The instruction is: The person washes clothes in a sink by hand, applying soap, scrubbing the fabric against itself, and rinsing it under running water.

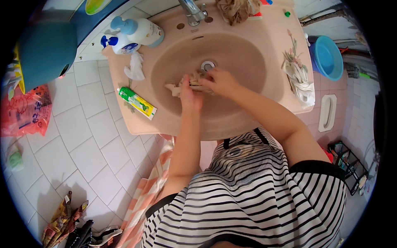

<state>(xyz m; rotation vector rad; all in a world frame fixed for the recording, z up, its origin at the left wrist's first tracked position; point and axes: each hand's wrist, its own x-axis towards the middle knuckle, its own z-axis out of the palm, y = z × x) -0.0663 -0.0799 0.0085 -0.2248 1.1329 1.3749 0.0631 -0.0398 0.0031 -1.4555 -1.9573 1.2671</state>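
Over the pink washbasin, both hands grip one crumpled beige cloth, perhaps a thin sock; its exact kind is hard to make out. My left hand is closed around its middle, and a loose end sticks out to the left. From the right, my right hand pinches the other part with curled fingers. Just beyond the hands lies the round metal drain. No water is seen running from the chrome tap.
Two pump bottles, a crumpled white cloth and a green-yellow toothpaste tube occupy the left rim. A brown bunched fabric sits behind the tap. Whitish bunched cloth lies on the right rim, near a blue basin.
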